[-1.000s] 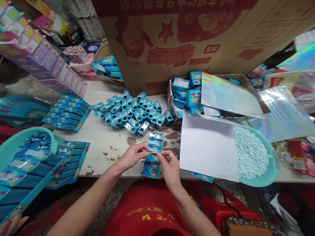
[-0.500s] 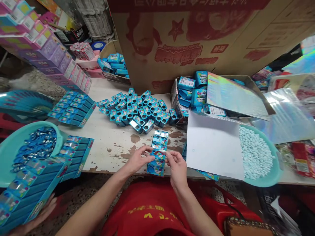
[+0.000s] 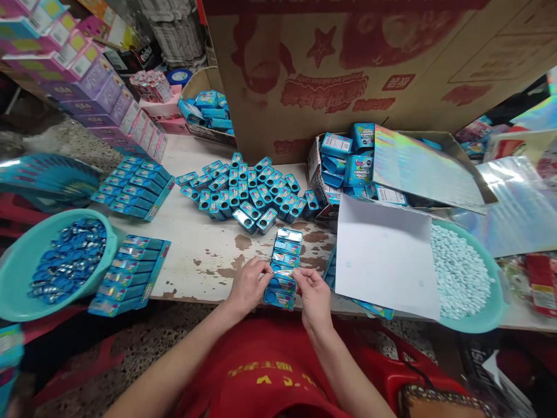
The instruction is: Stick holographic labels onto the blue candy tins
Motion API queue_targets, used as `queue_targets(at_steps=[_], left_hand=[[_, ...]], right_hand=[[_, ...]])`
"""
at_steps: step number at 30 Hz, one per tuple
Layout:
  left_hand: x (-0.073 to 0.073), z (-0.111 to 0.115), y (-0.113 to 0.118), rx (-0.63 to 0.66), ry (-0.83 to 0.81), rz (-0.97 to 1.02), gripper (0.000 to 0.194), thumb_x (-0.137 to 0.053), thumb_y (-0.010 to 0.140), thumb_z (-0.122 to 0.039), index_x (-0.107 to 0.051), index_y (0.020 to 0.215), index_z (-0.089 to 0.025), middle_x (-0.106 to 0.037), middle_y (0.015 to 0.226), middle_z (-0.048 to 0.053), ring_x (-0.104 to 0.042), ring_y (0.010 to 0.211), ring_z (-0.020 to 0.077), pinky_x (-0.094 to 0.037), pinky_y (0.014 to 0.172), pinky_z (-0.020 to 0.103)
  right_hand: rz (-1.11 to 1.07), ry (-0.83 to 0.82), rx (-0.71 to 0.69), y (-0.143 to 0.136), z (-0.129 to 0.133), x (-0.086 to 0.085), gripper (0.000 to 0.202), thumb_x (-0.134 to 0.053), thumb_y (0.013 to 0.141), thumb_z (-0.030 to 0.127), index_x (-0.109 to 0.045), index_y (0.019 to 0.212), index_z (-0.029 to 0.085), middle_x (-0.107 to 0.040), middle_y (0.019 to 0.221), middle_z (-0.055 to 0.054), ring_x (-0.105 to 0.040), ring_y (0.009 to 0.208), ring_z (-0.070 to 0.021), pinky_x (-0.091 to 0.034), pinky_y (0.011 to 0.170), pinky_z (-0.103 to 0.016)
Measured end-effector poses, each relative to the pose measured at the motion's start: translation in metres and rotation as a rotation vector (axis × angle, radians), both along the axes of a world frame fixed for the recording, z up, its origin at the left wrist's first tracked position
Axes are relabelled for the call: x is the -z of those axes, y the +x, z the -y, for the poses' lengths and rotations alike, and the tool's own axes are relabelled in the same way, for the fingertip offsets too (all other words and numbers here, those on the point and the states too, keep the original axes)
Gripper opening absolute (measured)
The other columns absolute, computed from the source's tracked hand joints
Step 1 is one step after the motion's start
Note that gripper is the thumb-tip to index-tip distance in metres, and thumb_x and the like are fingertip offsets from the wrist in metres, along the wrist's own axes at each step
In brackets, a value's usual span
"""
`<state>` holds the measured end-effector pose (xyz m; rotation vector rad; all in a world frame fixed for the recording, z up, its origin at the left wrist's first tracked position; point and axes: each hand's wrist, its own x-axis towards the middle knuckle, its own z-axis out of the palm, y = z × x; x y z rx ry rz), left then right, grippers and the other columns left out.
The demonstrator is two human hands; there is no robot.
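Observation:
A column of several small blue boxes (image 3: 286, 244) lies at the table's front edge, between my hands. My left hand (image 3: 252, 285) is at its left side, thumb and fingers pinched on one end of a thin shiny strip (image 3: 282, 271). On the right side, my right hand (image 3: 311, 290) pinches the strip's other end. The strip spans the column crosswise, over its middle boxes. Beyond, many small blue boxes with round dark holes (image 3: 256, 196) stand grouped on the table.
Left are a teal basin of blue wrapped pieces (image 3: 111, 241) and blue box trays (image 3: 130, 273). Right are a white sheet (image 3: 385, 255), a basin of pale pellets (image 3: 500, 290) and an open carton (image 3: 313, 168). A large cardboard box (image 3: 261, 128) stands behind.
My left hand's fingers have drawn together on the strip, which now stretches between both hands. The long blue tray held by another person's hand has moved away at lower left. The view has shifted slightly.

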<state>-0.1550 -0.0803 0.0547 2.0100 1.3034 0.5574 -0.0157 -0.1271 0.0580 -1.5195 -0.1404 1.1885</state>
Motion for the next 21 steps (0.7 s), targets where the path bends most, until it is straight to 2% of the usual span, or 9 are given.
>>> queue_targets(at_steps=[2,4,7,11,17,19,21], left_hand=[[-0.003,0.001,-0.003,0.069,0.345,-0.203,0.020,-0.044,0.087,-0.018,-0.060,0.074,-0.015,-0.061,0.076,0.005,-0.056,0.075,0.0174,-0.040,0.069,0.031],[-0.003,0.001,-0.006,0.114,0.635,-0.318,0.019,-0.045,0.087,-0.015,-0.061,0.076,-0.014,-0.063,0.077,0.007,-0.057,0.077,0.0191,-0.040,0.072,0.034],[0.002,-0.003,-0.015,0.174,0.897,-0.297,0.014,-0.048,0.085,-0.012,-0.062,0.084,-0.013,-0.067,0.081,0.008,-0.060,0.086,0.0215,-0.040,0.079,0.037],[0.004,-0.012,-0.028,0.206,1.031,-0.224,0.014,-0.050,0.084,-0.012,-0.063,0.087,-0.016,-0.069,0.082,0.005,-0.063,0.090,0.0210,-0.041,0.084,0.039],[-0.016,-0.018,-0.037,0.288,1.145,-0.158,0.015,-0.051,0.083,-0.014,-0.064,0.082,-0.020,-0.069,0.077,0.001,-0.064,0.090,0.0190,-0.041,0.088,0.039],[-0.017,-0.022,-0.044,0.337,1.150,-0.136,0.016,-0.050,0.084,-0.014,-0.065,0.083,-0.020,-0.070,0.079,0.001,-0.064,0.091,0.0193,-0.042,0.088,0.039],[-0.012,-0.026,-0.055,0.362,1.096,-0.119,0.017,-0.049,0.086,-0.016,-0.065,0.087,-0.021,-0.070,0.081,0.001,-0.064,0.090,0.0188,-0.043,0.085,0.037]], right_hand=[[0.000,-0.014,-0.004,-0.001,0.000,0.000,0.037,-0.081,0.046,0.043,-0.058,0.061,0.017,-0.051,0.046,0.007,-0.036,0.042,-0.0056,-0.027,0.042,-0.020],[-0.015,-0.035,-0.013,-0.003,0.001,0.000,0.036,-0.080,0.047,0.042,-0.059,0.062,0.017,-0.054,0.049,0.006,-0.036,0.041,-0.0055,-0.027,0.041,-0.020],[-0.071,-0.067,-0.033,-0.005,0.002,-0.002,0.036,-0.081,0.047,0.041,-0.059,0.062,0.017,-0.057,0.053,0.004,-0.037,0.040,-0.0053,-0.027,0.040,-0.020],[-0.131,-0.057,-0.062,-0.008,0.002,-0.012,0.037,-0.082,0.045,0.042,-0.059,0.060,0.017,-0.057,0.052,0.004,-0.037,0.039,-0.0050,-0.026,0.037,-0.019],[-0.244,-0.045,-0.157,-0.008,0.009,-0.036,0.040,-0.084,0.043,0.042,-0.058,0.059,0.015,-0.057,0.052,0.003,-0.038,0.041,-0.0043,-0.026,0.036,-0.018],[-0.214,-0.026,-0.163,-0.008,0.012,-0.039,0.040,-0.083,0.046,0.043,-0.058,0.061,0.016,-0.057,0.053,0.003,-0.037,0.041,-0.0044,-0.026,0.037,-0.018],[-0.133,0.000,-0.133,-0.008,0.014,-0.037,0.039,-0.081,0.051,0.044,-0.057,0.063,0.017,-0.055,0.052,0.004,-0.036,0.039,-0.0043,-0.026,0.037,-0.019]])
